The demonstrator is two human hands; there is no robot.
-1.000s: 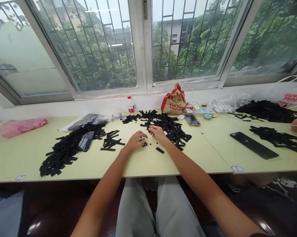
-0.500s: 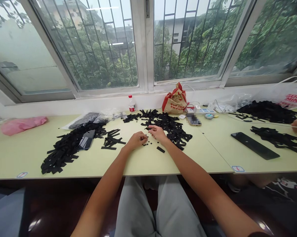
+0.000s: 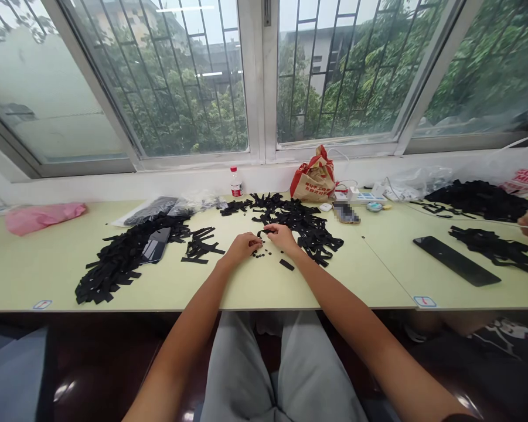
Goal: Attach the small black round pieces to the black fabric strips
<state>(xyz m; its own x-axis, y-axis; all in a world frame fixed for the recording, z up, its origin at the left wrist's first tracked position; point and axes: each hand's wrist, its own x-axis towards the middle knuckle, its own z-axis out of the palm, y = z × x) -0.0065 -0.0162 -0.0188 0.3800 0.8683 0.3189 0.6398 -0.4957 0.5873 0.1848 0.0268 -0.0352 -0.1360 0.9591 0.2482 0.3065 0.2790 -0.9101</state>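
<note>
Head camera: at the centre of the frame, the person's right hand (image 3: 282, 238) pinches a small black strip (image 3: 267, 231) between thumb and fingers. Just left of it, the left hand (image 3: 245, 247) has curled fingers; whether they grip anything cannot be told. Small black pieces (image 3: 259, 255) lie scattered beneath the fingertips on a pale yellow table (image 3: 255, 290). Right of centre spreads a heap of black strips (image 3: 310, 225).

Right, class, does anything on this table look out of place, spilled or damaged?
Nothing looks clearly damaged. Slightly odd: one black strip lies alone near the small discs, apart from the pile behind it, and a lone dark dot sits farther right.
</note>
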